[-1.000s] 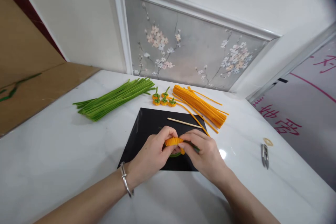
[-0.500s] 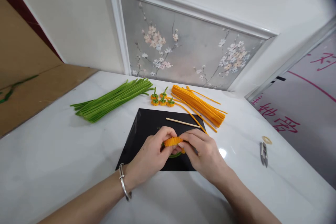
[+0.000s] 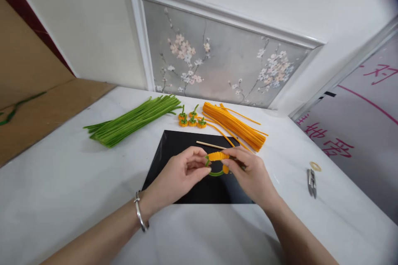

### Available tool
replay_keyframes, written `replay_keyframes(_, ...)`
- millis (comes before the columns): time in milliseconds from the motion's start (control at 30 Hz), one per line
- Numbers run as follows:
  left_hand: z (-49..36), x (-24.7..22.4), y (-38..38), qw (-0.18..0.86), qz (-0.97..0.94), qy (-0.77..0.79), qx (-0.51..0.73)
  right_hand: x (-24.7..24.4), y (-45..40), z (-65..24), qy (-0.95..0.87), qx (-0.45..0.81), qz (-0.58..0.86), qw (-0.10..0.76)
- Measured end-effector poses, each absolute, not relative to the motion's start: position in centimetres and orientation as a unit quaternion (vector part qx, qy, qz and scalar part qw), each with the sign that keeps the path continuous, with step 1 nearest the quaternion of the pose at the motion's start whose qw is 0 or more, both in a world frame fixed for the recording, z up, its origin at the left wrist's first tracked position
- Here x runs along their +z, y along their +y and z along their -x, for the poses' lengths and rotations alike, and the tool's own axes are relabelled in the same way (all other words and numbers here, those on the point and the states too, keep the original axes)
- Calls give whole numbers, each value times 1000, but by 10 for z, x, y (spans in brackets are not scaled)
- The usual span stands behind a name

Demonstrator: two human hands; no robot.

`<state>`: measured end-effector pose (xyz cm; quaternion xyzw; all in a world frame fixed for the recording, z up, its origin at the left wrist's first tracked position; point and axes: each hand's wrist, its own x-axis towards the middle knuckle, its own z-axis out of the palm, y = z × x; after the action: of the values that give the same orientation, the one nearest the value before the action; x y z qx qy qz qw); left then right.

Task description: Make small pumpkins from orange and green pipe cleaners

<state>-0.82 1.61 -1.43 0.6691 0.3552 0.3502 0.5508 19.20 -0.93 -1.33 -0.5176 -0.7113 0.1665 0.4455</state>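
Note:
My right hand (image 3: 248, 172) pinches a coil of orange pipe cleaner (image 3: 217, 156) between thumb and fingers, above the black mat. A green pipe cleaner (image 3: 216, 174) curves in a loop below the coil, and a smaller orange end (image 3: 225, 169) hangs beside my right thumb. Just left of the coil, my left hand (image 3: 183, 172) has its fingers curled and its thumb apart from them. Its fingertips are at the green pipe cleaner's left side; whether they touch it is unclear. Part of the piece is hidden behind my right fingers.
Beneath my hands lies a black mat (image 3: 169, 145) with a thin wooden stick (image 3: 209, 145). Behind are green pipe cleaners (image 3: 133, 120), several small orange-and-green pieces (image 3: 192, 121) and orange pipe cleaners (image 3: 236, 126). Thread snips (image 3: 311, 183) and a yellowish ring (image 3: 315, 166) lie right.
My right hand has moved right and slightly up with the orange coil. My left fingers have come off the coil and parted, and more of the green loop shows.

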Motion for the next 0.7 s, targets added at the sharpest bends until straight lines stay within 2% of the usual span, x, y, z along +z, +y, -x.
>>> replay_keyframes(100,9,-14,21,568,-635,373,367,-15,-7,-198,-687,192,537,450)
replay_keyframes(333,7,-14,20,537,-658,382,365,-18,-8,-186,-686,229,547,422)
replay_keyframes(567,10,-14,20,670,-515,374,382,-16,-10,-193,-691,323,558,326)
replay_keyframes(700,10,-15,21,713,-453,368,388,-16,-10,-194,-705,288,565,318)
